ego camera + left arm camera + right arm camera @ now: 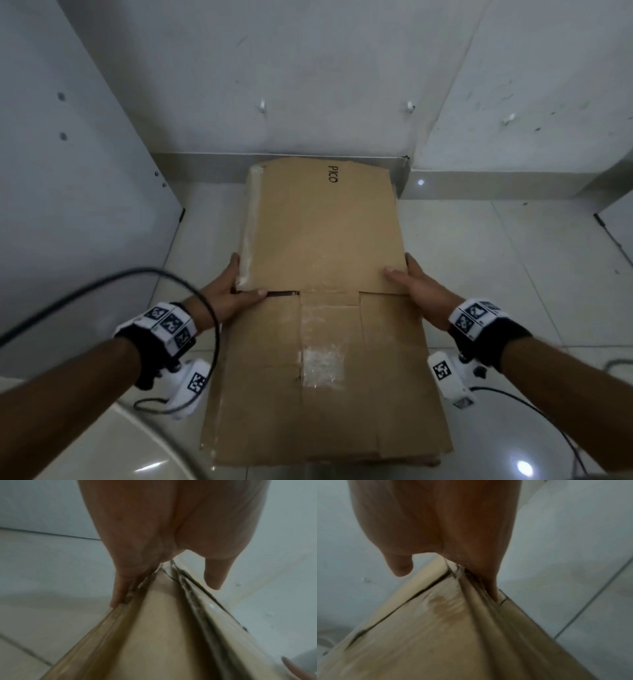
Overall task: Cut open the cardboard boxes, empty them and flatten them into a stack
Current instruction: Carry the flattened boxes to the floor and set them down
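Observation:
A flattened brown cardboard box [325,233] printed "PICO", with clear tape down its flaps, lies lengthwise over the tiled floor. Several cardboard layers show at its near edge [376,460]. My left hand [241,284] grips the left edge, thumb on top and fingers under it. My right hand [400,270] grips the right edge the same way. The left wrist view shows the folded cardboard [154,635] pinched in my left hand [164,595]. In the right wrist view, my right hand [448,582] clamps the cardboard [436,635]. No cutting tool is in view.
A white wall [325,85] with a grey skirting [205,168] stands just beyond the box's far end. A grey panel [68,188] closes the left side. A white rounded object [102,445] sits near left. Black cables [191,284] trail from both wrists.

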The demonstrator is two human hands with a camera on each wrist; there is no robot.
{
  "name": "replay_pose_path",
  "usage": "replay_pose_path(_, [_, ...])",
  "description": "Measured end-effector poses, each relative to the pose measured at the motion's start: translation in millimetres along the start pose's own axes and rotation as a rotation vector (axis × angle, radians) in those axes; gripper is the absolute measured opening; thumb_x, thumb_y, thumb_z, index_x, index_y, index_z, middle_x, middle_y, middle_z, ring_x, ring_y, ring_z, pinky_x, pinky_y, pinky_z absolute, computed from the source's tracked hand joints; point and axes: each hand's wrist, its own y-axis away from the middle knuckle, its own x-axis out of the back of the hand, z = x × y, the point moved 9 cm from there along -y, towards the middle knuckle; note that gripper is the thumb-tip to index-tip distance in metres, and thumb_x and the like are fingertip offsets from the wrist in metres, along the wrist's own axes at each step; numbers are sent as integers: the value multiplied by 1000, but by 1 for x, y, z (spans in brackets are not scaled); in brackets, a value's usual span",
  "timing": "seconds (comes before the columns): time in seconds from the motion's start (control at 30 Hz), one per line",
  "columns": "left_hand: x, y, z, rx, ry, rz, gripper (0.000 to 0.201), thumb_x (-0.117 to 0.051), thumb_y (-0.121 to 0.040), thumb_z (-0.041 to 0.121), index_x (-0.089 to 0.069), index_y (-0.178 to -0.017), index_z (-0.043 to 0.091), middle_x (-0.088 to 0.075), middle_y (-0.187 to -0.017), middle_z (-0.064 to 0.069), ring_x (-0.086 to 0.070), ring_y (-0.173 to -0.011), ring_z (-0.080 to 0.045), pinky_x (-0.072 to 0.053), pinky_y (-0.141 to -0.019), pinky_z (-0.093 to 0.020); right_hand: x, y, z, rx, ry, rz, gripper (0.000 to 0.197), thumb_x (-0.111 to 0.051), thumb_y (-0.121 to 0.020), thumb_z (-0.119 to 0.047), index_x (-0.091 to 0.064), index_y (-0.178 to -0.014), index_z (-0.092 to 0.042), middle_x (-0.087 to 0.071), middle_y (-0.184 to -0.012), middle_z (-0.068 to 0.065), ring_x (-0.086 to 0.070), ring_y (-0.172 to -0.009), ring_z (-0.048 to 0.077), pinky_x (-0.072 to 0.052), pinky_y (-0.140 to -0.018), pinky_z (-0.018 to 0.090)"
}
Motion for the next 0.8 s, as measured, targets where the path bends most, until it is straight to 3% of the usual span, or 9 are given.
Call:
replay_pose_path(0.07, [10,14,-1,-35,24,69,118,-74,-81,51,10,-161,29,-11,-169,5,-25,-149,-13,-28,-113,-26,3,22,-9,73,48,-5,91,-64,-88,-60,-12,-160,-36,-27,-162,-13,-36,-140,4,-30,-110,26])
replay_pose_path(0.13, [19,46,6,-180,-106,214,126,-78,-74,64,11,-159,40,-5,-169,11,-19,-152,-12,-24,-117,-32,6,61,-23,246,359,32,95,-67,-80,-70,-10,-153,-49,-23,-161,-17,-29,-139,-10,-28,-113,19])
replay_pose_path(0.23, [-33,121,5,-659,-558,174,131,-70,-63,83,-3,-162,31,-7,-170,-5,-11,-156,-28,-19,-120,-61,-31,124,8,547,1047,-107,129,-47,-59,-102,16,-156,-45,22,-167,-3,17,-155,20,-4,-125,51])
replay_pose_path(0.3, [-83,156,-35,-806,-919,129,111,-54,-77,85,-11,-163,29,-10,-168,-19,-12,-153,-45,-28,-106,-75,-56,156,59,639,1292,-195,132,-43,-58,-104,2,-161,-34,15,-168,10,12,-154,38,-2,-120,62])
replay_pose_path(0.37, [-109,163,-81,-700,-1115,32,116,-65,-67,82,-19,-161,34,-15,-166,-22,-20,-147,-54,-31,-101,-77,-69,171,93,594,1432,-202,133,-51,-56,-99,-13,-162,-27,-2,-168,19,-3,-152,48,-13,-112,67])
replay_pose_path(0.43, [-109,158,-96,-649,-1113,8,108,-76,-70,57,-21,-160,37,-22,-164,-22,-22,-146,-55,-36,-100,-76,-71,165,104,572,1454,-123,132,-69,-57,-84,-15,-162,-26,-10,-166,23,-8,-150,52,-25,-106,74])
replay_pose_path(0.53, [-93,143,-84,-673,-1043,78,80,-52,-83,27,-26,-158,36,-26,-163,-21,-21,-147,-54,-41,-104,-69,-69,150,89,610,1316,-13,138,-94,-53,-48,-13,-162,-27,-10,-166,22,-9,-149,53,-36,-104,73])
replay_pose_path(0.73, [-89,148,-83,-750,-1024,205,40,-34,-107,42,-47,-143,31,-37,-155,-21,-31,-141,-52,-42,-101,-66,-71,156,95,681,1235,14,126,-93,-63,-34,-15,-162,-30,-15,-165,21,-13,-149,50,-42,-103,66])
replay_pose_path(0.8, [-87,147,-83,-757,-996,240,45,-50,-96,40,-49,-139,29,-39,-151,-19,-32,-139,-49,-45,-97,-69,-71,156,97,692,1212,6,121,-90,-66,-39,-15,-161,-32,-16,-165,19,-15,-149,50,-47,-98,67])
